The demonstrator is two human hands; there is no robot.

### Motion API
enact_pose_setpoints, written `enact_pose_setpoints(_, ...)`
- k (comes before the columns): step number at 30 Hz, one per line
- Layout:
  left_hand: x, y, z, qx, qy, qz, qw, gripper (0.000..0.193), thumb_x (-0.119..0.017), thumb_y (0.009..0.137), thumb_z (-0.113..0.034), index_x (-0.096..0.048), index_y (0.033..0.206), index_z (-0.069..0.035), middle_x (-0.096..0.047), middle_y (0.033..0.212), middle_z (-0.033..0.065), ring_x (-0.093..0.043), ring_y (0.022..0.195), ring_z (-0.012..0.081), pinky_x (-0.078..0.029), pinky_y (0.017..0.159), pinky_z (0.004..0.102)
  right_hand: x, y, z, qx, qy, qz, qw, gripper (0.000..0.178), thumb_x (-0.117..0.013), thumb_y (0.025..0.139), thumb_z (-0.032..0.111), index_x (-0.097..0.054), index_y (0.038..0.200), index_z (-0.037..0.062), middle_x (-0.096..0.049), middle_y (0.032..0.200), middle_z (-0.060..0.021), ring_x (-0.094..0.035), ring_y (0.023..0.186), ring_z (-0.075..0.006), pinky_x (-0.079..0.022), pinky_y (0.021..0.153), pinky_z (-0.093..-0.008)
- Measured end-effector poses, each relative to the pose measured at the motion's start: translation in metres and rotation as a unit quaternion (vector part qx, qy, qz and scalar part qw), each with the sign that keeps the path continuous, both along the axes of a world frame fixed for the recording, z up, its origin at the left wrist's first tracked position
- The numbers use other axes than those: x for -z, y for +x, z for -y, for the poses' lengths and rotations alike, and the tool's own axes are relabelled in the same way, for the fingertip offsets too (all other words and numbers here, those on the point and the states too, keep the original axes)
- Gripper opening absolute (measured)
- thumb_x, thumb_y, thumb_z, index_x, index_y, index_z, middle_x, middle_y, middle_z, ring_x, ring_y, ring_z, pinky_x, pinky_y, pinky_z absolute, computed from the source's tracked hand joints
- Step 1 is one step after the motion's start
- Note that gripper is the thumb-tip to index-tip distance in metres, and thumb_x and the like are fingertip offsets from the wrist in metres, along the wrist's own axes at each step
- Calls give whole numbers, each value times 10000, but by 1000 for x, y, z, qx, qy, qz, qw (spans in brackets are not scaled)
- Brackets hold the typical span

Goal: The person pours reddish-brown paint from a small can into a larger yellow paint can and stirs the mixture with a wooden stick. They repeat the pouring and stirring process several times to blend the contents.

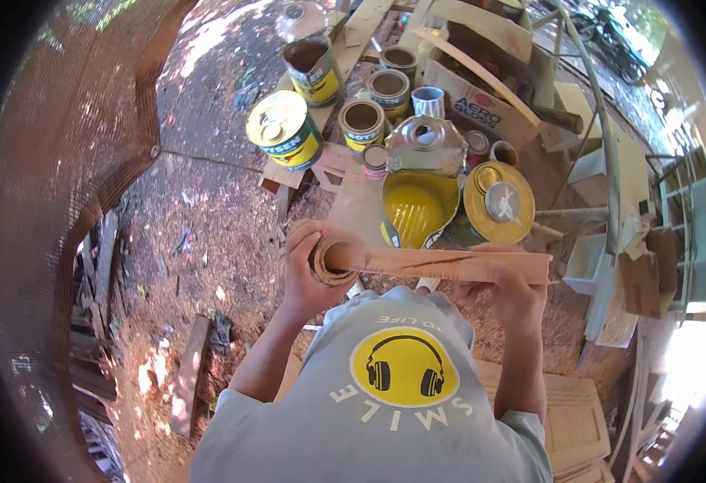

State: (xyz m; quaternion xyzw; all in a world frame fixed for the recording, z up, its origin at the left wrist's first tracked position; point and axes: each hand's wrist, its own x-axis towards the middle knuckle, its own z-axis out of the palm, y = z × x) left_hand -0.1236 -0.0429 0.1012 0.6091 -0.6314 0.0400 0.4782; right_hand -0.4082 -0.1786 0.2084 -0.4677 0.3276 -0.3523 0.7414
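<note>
Roll of thin brown sheet rests in the left grip, its fingers curled around the outer side. From it a flat strip with a dark streak stretches across to the right grip, closed on the strip near its right end. Both are held before the grey shirt, just short of an open can, yellow inside; a yellow-topped can stands beside it.
</note>
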Motion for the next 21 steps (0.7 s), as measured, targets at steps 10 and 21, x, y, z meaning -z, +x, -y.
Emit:
enact_pose_setpoints(10, 22, -9, -1, 17, 58, -58, 997, 905, -959, 665, -115, -411, 1382, -46, -506, 1340, 219, -551, 1234, 401, -493, 1030, 498, -58, 4, 16, -146, -459, -125, 868, 262, -756, 787, 13, -733, 1029, -84, -757, 908, -185, -739, 720, -323, -575, 629, -371)
enact_pose_setpoints(21, 14, -3, 5, 47, 5, -36, 998, 928, -956, 666, -110, -388, 1398, -56, -496, 1341, 196, -546, 1244, 394, -468, 1061, 525, -21, 1, 35, -122, -151, -54, 979, 330, -671, 909, 73, -660, 1145, -158, -745, 923, -234, -728, 715, -258, -588, 620, -361)
